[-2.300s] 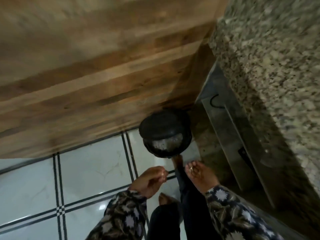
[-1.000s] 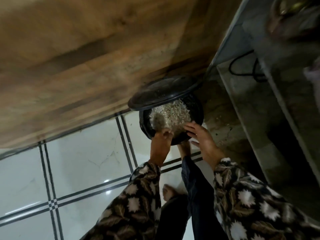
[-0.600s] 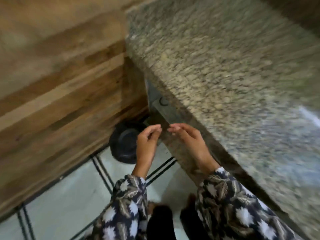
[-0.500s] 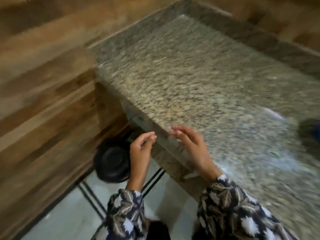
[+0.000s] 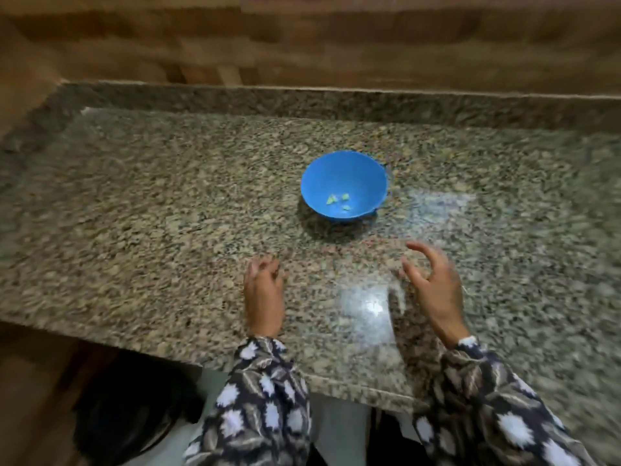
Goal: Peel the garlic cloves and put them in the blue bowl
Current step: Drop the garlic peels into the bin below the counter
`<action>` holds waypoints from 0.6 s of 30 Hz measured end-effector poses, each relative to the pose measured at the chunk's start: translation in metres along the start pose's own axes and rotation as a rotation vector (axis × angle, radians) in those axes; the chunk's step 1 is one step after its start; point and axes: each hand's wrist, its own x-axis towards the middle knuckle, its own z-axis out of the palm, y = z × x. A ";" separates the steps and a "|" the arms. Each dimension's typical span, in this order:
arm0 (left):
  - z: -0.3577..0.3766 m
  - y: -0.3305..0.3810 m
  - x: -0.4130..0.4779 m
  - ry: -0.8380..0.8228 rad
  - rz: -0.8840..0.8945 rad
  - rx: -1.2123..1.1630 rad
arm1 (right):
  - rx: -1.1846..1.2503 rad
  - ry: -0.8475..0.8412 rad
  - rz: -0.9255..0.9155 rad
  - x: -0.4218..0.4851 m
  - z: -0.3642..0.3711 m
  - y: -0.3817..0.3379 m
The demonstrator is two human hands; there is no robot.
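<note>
Garlic pieces (image 5: 337,200) lie in the blue bowl (image 5: 342,176) on the worktop (image 5: 161,213). Nearer me, my left grip (image 5: 263,290) has curled fingers; through the blur I cannot tell if it holds anything. My right grip (image 5: 433,280) is spread loose, holding nothing.

Setting: domestic kitchen. Evidence: speckled granite countertop (image 5: 168,196) with a raised back edge fills mid-frame. Wood-panel wall (image 5: 302,45) runs across the top. Blue bowl (image 5: 322,183) at centre holds small pale pieces (image 5: 337,200). Pale floor tile (image 5: 339,418) at bottom centre; dark round container (image 5: 127,428) at lower left.
</note>
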 end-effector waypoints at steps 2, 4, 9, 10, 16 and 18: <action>0.000 -0.005 0.003 -0.013 0.031 0.034 | -0.181 0.001 0.019 0.001 -0.011 0.020; -0.006 0.010 0.005 0.030 -0.030 -0.024 | -0.280 -0.042 0.073 0.000 -0.017 0.036; -0.017 0.112 0.050 0.019 0.113 -0.377 | -0.368 -0.124 0.182 0.003 -0.029 0.044; -0.013 0.128 0.065 -0.043 0.152 -0.368 | -0.345 -0.123 0.184 0.002 -0.029 0.043; 0.015 0.155 0.102 -0.175 0.165 -0.181 | -0.144 -0.057 0.200 0.001 -0.034 0.040; 0.006 0.154 0.092 -0.090 0.152 -0.307 | 0.032 -0.038 0.279 0.000 -0.034 0.037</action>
